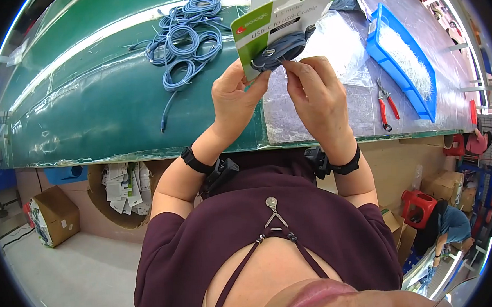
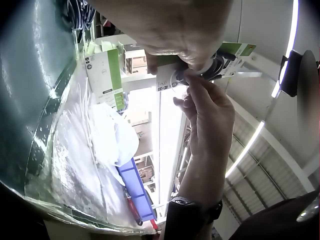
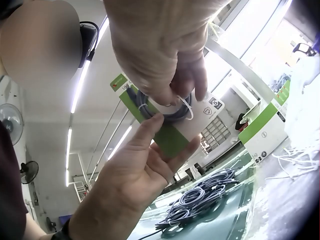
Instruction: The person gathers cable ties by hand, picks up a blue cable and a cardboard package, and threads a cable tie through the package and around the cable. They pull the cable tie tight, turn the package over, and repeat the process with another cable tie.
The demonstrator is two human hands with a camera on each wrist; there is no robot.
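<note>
Left grip (image 1: 237,98) pinches the lower edge of the backing card (image 1: 274,22), raised over the near edge of the bench (image 1: 86,118). Right grip (image 1: 318,95) pinches the white tie (image 3: 188,109) on the dark coiled cable (image 1: 284,45). Coil is seated on the card; tying looks unfinished. Loose blue cables (image 1: 185,39) lie by the far edge.

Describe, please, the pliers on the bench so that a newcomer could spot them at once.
On the green bench, look right to the blue tray of white strands. The pliers lie just beside its near wall, right of the person's right hand: the only red-handled tool there.
</note>
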